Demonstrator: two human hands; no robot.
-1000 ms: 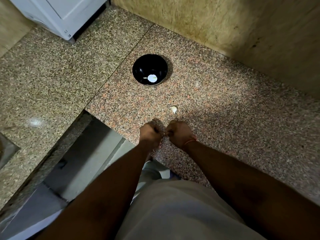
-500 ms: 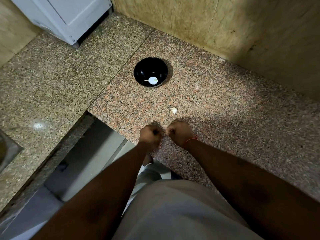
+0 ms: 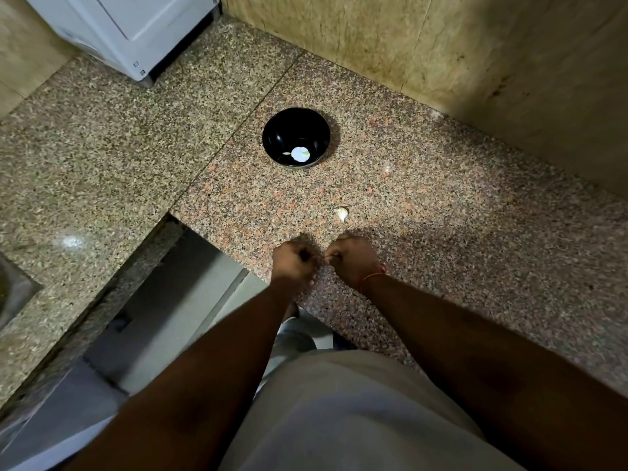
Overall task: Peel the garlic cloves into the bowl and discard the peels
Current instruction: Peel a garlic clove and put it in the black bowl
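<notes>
A garlic clove [image 3: 342, 213] lies unpeeled on the speckled granite table [image 3: 458, 232], just beyond a person's two hands. The left hand [image 3: 294, 261] and right hand [image 3: 353, 261] are held close together above the table's front edge, fingers curled and pinching something small between them, too tiny to identify. Farther back sits a black bowl [image 3: 272, 137] holding pale pieces. A white appliance [image 3: 129, 28] stands in the far left corner.
</notes>
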